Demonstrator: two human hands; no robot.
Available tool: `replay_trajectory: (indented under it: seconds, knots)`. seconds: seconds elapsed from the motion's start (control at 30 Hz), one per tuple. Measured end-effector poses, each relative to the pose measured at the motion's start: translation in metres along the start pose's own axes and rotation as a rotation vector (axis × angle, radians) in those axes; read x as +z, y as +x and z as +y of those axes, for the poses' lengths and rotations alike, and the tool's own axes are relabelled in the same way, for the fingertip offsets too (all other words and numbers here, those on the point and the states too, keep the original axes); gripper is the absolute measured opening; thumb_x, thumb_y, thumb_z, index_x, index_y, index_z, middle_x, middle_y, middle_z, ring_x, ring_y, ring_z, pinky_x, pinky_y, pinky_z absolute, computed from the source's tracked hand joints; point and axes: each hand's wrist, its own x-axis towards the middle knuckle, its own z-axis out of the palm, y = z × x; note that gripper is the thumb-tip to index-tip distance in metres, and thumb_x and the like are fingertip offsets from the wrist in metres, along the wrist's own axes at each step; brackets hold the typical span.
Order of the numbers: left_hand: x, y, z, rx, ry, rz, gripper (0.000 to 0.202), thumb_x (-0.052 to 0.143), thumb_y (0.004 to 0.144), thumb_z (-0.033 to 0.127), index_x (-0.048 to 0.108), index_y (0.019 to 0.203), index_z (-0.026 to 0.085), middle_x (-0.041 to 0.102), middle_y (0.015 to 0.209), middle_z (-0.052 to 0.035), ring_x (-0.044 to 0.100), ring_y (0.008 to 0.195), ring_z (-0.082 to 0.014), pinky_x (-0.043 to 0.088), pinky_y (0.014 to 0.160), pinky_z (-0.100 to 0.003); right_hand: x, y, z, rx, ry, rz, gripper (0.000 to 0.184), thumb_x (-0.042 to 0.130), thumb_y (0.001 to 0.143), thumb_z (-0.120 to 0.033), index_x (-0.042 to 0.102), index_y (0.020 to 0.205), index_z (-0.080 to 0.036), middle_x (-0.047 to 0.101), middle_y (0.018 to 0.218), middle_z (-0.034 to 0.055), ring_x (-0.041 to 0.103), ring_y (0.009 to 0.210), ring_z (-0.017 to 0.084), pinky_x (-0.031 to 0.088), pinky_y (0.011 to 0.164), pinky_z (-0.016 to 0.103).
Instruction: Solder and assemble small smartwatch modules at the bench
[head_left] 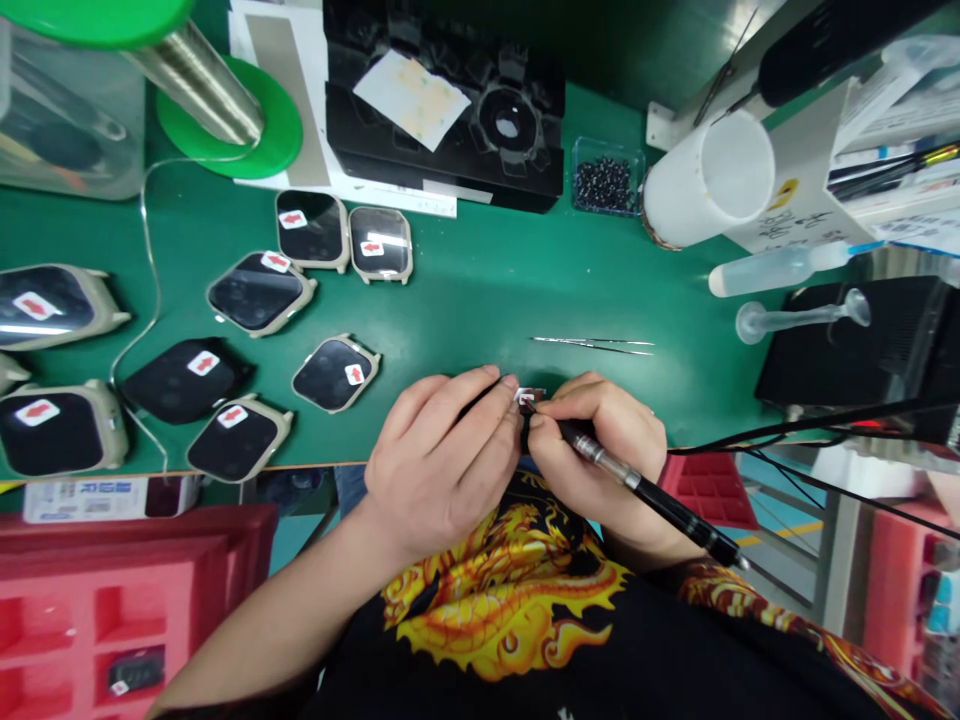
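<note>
My left hand (442,460) is closed around a small dark watch part (530,397), mostly hidden by my fingers, with a small white and red sticker showing. In my right hand (600,450) is a black pen-shaped tool (660,500) with a silvery collar and a metal end. Its tip meets the watch part between my two hands, though the contact is hidden. Metal tweezers (592,345) lie on the green mat just beyond. Left of my hands sits a square watch (336,374) with a red-arrow sticker.
Several more watches (259,292) lie to the left. A green solder spool (225,120) trails wire across the mat (480,290). At the back are a black fixture (442,190) and a box of tiny screws (606,180). A white cup (705,180) stands right; red foam trays (112,560) sit below.
</note>
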Motion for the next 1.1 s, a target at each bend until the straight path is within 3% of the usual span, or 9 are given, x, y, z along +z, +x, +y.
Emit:
replay_trajectory:
  seconds: [0.53,1.1]
  knots:
    - [0.001,-0.0023,-0.0003,-0.005,-0.009,-0.009,0.03,0.075,0.095,0.016,0.075,0.124,0.02,0.081,0.128,-0.0077,0.077,0.122,-0.0312,0.063,0.092,-0.048,-0.0011,0.0003,-0.0002,0.009,-0.007,-0.002,0.013,0.069,0.095,-0.012,0.065,0.096,-0.024,0.071,0.085,0.0,0.07,0.074,0.017,0.061,0.069,0.033]
    - [0.0001,-0.002,-0.0002,0.004,0.003,-0.003,0.027,0.078,0.093,0.016,0.076,0.12,0.015,0.082,0.127,-0.0095,0.077,0.12,-0.0311,0.062,0.092,-0.047,-0.0017,0.001,-0.0004,-0.007,-0.001,-0.018,0.012,0.068,0.096,-0.011,0.064,0.097,-0.023,0.07,0.085,0.0001,0.069,0.074,0.017,0.061,0.069,0.032]
